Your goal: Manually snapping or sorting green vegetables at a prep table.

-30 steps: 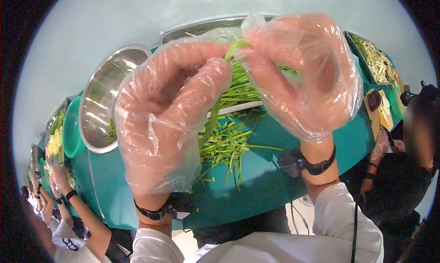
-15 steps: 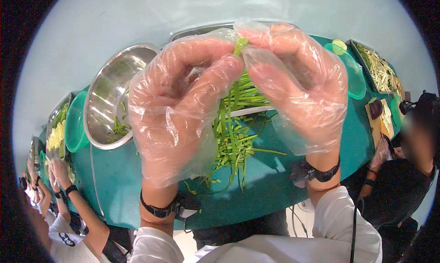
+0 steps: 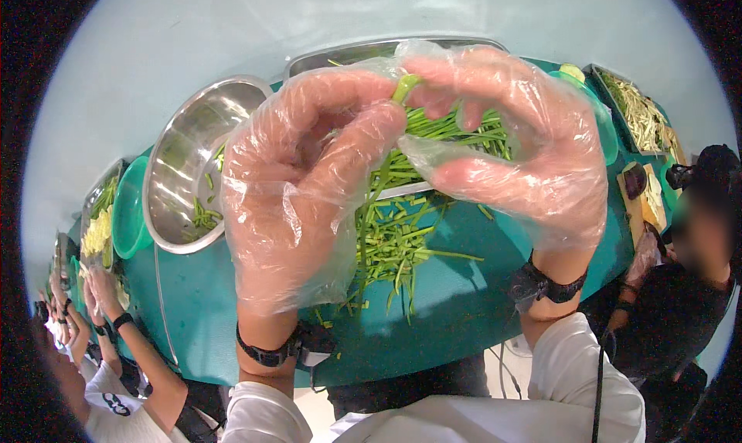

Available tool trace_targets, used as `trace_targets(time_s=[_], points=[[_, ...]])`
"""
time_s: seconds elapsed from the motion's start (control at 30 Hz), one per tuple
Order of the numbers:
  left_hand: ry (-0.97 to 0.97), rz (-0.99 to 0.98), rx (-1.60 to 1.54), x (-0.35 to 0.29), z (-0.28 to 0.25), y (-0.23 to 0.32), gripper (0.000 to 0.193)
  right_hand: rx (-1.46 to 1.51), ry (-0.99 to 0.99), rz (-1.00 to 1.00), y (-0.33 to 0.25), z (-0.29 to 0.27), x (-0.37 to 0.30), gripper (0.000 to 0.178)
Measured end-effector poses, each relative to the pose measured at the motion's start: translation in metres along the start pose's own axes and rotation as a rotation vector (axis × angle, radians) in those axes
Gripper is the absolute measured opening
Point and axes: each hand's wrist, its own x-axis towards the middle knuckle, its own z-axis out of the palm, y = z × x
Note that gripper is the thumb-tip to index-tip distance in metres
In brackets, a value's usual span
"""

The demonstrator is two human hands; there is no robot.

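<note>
My left hand (image 3: 297,180), in a clear plastic glove, pinches a thin green vegetable stalk (image 3: 406,88) between thumb and forefinger. The stalk's pale, thicker end sticks up past the fingertips. My gloved right hand (image 3: 537,149) is open, thumb and fingers apart, its forefinger close beside that end. Behind my hands, long green stalks (image 3: 456,134) lie in a steel tray (image 3: 402,190). In front of it, short cut pieces (image 3: 394,250) are heaped on the green table (image 3: 433,327). My left hand and glove cover part of the tray and heap.
Left of my hands, a tilted steel bowl (image 3: 174,184) holds a few cut pieces, next to a green plastic basin (image 3: 130,211). Another green basin (image 3: 607,126) and a tray of shredded vegetables (image 3: 641,118) are at right. Other people work at both sides.
My right thumb has come away from the stalk and spread downward, and that hand has shifted slightly right. The left hand keeps its pinch, almost in place.
</note>
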Motion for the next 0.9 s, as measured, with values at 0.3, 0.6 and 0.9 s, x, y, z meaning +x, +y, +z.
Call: trace_targets(time_s=[0.3,0.6,0.9], points=[[0.037,0.072,0.035,0.0,-0.003,-0.002,0.009,0.129,0.034,0.09,0.001,0.011,-0.003,0.034],[0.041,0.064,0.079,0.003,-0.002,-0.01,0.008,0.026,0.078,0.015,0.003,0.014,0.0,0.035],[0.015,0.07,0.106,0.004,-0.008,-0.009,0.01,-0.03,0.098,0.115,0.001,0.023,0.005,0.02]])
